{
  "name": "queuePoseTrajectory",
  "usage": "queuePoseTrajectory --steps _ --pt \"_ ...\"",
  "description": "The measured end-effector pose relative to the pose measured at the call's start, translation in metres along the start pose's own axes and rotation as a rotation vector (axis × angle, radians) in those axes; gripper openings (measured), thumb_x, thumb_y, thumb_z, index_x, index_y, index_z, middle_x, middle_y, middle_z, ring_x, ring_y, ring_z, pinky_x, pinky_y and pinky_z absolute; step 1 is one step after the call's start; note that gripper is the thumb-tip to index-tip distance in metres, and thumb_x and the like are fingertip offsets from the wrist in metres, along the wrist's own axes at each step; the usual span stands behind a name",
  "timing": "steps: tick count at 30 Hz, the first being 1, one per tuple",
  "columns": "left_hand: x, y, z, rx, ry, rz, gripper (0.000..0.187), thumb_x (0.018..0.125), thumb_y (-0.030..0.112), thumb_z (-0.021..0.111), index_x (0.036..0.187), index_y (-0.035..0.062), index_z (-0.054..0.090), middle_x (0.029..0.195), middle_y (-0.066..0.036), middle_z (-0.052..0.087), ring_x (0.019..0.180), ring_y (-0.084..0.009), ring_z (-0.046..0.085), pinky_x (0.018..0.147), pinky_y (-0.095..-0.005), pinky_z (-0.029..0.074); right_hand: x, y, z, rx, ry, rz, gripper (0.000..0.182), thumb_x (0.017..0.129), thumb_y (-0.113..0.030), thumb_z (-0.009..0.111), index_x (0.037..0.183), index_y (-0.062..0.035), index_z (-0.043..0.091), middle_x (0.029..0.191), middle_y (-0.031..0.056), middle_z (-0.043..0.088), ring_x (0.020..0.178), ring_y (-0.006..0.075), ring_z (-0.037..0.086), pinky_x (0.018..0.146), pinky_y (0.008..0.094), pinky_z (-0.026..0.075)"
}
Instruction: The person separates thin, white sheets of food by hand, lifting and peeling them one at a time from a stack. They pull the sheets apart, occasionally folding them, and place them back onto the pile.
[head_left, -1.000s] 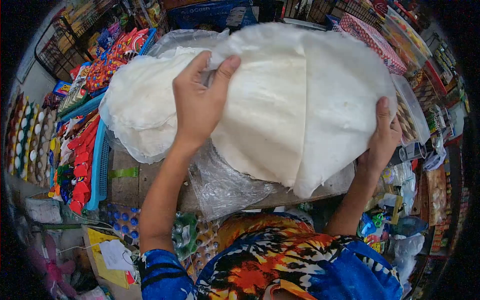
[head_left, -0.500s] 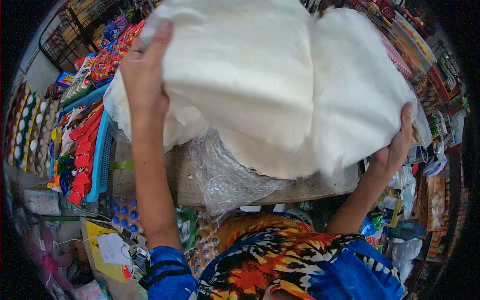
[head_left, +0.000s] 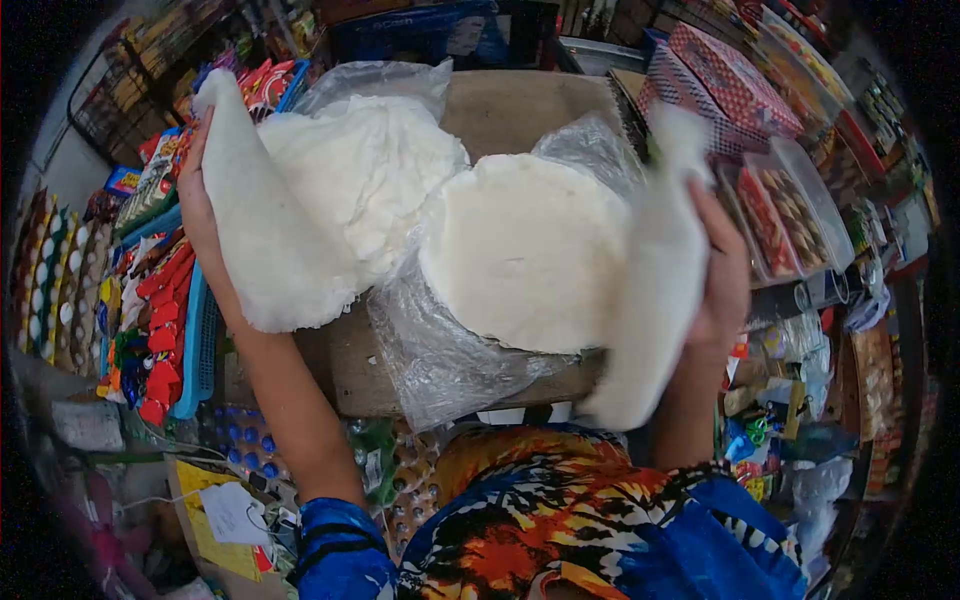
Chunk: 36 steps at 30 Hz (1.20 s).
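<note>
My left hand (head_left: 199, 195) is closed on the outer edge of a thin white wrapper sheet (head_left: 262, 235), which hangs in a curve. Opposite it, my right hand (head_left: 722, 268) grips another white wrapper sheet (head_left: 655, 265), seen nearly edge-on and blurred by motion. Between the hands lies a neat round stack of wrappers (head_left: 520, 255) on clear plastic (head_left: 440, 365). A looser, crumpled pile of wrappers (head_left: 375, 165) rests to its left, partly behind the left sheet. The fingers of both hands are partly hidden by the sheets.
Beneath everything is a wooden table (head_left: 530, 105). Blue baskets (head_left: 203, 350) with snack packets and egg trays (head_left: 65, 280) stand at left. A checkered box (head_left: 725, 85) and a clear container (head_left: 785, 215) are at right. Bottles (head_left: 252, 445) sit below the table edge.
The wide white sheets held up between both hands have come apart: one sheet is now in each hand. My right hand moved inward, and the round stack and loose pile are now uncovered.
</note>
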<state>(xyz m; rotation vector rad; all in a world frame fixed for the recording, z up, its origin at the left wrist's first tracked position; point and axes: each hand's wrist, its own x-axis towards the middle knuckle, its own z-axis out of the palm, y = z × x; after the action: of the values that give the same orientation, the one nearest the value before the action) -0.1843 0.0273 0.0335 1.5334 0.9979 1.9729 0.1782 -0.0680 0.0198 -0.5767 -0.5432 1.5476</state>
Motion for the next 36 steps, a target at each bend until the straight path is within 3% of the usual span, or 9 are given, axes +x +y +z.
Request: queuePoseTrajectory --steps 2,5,11,13,19,20,23,26,36 --pt "-0.004 0.015 0.012 -0.551 0.133 -0.407 0.033 0.089 0.027 0.059 0.111 0.0018 0.061 0.089 -0.001 0.061 0.074 -0.0079 0.057 0.069 -0.0225 0.047 0.011 0.014 0.029 0.096 -0.218 0.018 0.029 0.094 -0.021 0.054 0.115 -0.0002 0.055 0.099 0.0107 0.066 0.085 0.0174 0.066 0.076 0.0302 0.054" --pt "-0.008 0.011 0.0 -0.578 0.112 -0.446 0.033 0.089 0.026 0.059 0.112 0.002 0.06 0.088 0.0 0.06 0.073 -0.0073 0.056 0.067 -0.0221 0.047 0.026 0.01 0.042 0.006 -0.251 -0.181 0.033 0.092 -0.016 0.055 0.119 0.0026 0.05 0.107 0.0122 0.063 0.092 0.0196 0.065 0.08 0.0298 0.053" --pt "-0.02 -0.002 -0.005 -0.543 0.089 -0.507 0.034 0.088 0.025 0.06 0.114 0.0025 0.059 0.085 0.001 0.058 0.07 -0.0061 0.054 0.065 -0.0212 0.045 0.039 0.013 -0.034 -1.151 0.202 -0.608 0.04 0.087 -0.007 0.057 0.125 0.0001 0.046 0.107 0.0096 0.06 0.088 0.0163 0.059 0.079 0.0279 0.048" --pt "-0.025 -0.005 0.006 -0.527 0.042 -0.531 0.034 0.088 0.024 0.06 0.115 0.0026 0.059 0.084 0.001 0.058 0.069 -0.0057 0.053 0.064 -0.0209 0.045 0.037 0.016 -0.047 -1.508 0.335 -0.974 0.038 0.087 -0.008 0.057 0.124 -0.0026 0.048 0.1 0.007 0.058 0.081 0.0122 0.056 0.076 0.0258 0.045" --pt "-0.041 -0.03 0.082 -0.312 -0.431 -0.717 0.035 0.088 0.023 0.061 0.117 0.0031 0.057 0.082 0.002 0.056 0.067 -0.0045 0.051 0.062 -0.0201 0.043 0.018 0.041 -0.015 -0.989 -0.046 -0.299 0.029 0.091 -0.014 0.053 0.118 -0.0025 0.052 0.086 0.0055 0.061 0.076 0.0125 0.056 0.073 0.0254 0.045" --pt "-0.065 0.005 0.116 -0.364 -0.388 -0.585 0.047 0.086 0.02 0.063 0.128 0.0061 0.049 0.082 0.003 0.053 0.067 -0.0039 0.047 0.057 -0.0199 0.04 0.017 0.05 -0.014 -0.954 -0.063 -0.246 0.029 0.092 -0.015 0.053 0.118 -0.0024 0.052 0.083 0.0065 0.061 0.075 0.0129 0.057 0.072 0.0258 0.046" --pt "-0.087 -0.004 0.136 -0.389 -0.725 -0.691 0.066 0.087 0.014 0.063 0.142 0.0066 0.027 0.114 -0.015 0.052 0.099 -0.0177 0.057 0.088 -0.0314 0.049 0.01 0.053 -0.013 -1.178 0.027 -0.327 0.027 0.089 -0.016 0.059 0.11 -0.0014 0.052 0.08 0.0108 0.059 0.069 0.0149 0.059 0.063 0.0269 0.048" --pt "-0.098 -0.007 0.138 -0.344 -0.86 -0.705 0.072 0.085 0.014 0.064 0.144 0.0075 0.023 0.124 -0.017 0.048 0.105 -0.0205 0.056 0.09 -0.035 0.049 0.007 0.047 -0.015 -1.28 -0.01 -0.412 0.027 0.086 -0.016 0.063 0.105 -0.0002 0.053 0.079 0.0101 0.059 0.067 0.0161 0.061 0.06 0.0271 0.049" --pt "-0.108 -0.021 0.139 -0.25 -0.935 -0.709 0.057 0.082 0.001 0.065 0.133 0.0003 0.042 0.105 -0.009 0.059 0.089 -0.0133 0.061 0.081 -0.0274 0.051 0.011 0.059 -0.031 -1.139 -0.036 -0.351 0.013 0.086 -0.005 0.056 0.096 0.0039 0.057 0.08 0.0162 0.065 0.076 0.0201 0.068 0.068 0.031 0.054"
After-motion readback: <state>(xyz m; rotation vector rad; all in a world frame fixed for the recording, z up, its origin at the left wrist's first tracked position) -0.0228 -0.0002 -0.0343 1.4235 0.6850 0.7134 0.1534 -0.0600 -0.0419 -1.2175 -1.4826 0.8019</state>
